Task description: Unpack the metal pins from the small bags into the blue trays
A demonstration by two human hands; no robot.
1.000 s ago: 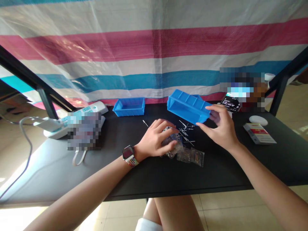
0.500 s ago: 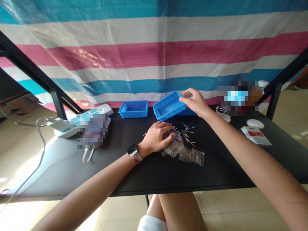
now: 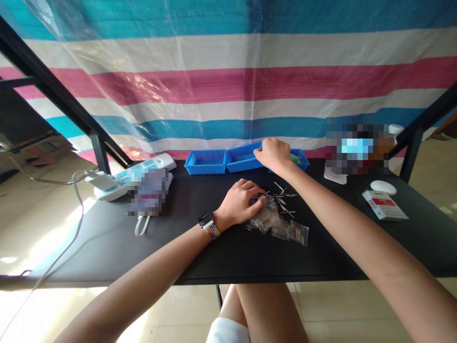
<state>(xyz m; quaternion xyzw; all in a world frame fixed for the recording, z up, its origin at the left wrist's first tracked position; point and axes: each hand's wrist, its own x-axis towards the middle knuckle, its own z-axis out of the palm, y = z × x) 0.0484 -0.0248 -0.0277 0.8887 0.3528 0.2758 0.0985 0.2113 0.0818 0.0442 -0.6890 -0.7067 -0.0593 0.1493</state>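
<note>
1. Three blue bins are ranged along the back of a black table [image 3: 200, 257], before a striped sheet [image 3: 185, 90]. By appearance, the lining-up is judged to be mostly done: the left bin [image 3: 206, 169] and the right bin [image 3: 303, 165] are set down, while the middle bin [image 3: 244, 164] is seen at a slant between them, its left end meeting the left bin's.

2. The placing of the middle bin is judged not yet finished, as its right end is held; whether its base is fully rested on the table cannot be told.

3. The slim metal pins [image 3: 284, 205] and clear plastic bags [image 3: 267, 220] are left outside the bins, strewn and heaped on the table nearer the person. Something greenish is glimpsed in the right bin, partly hidden by the arm.

4. The middle bin's right end is gripped by the right hand [image 3: 274, 155], closed, with most of its fingers hidden.

5. The left hand [image 3: 241, 202] is laid palm down at the heap's left edge, loosely curled; whether anything is grasped beneath it cannot be told.
</note>
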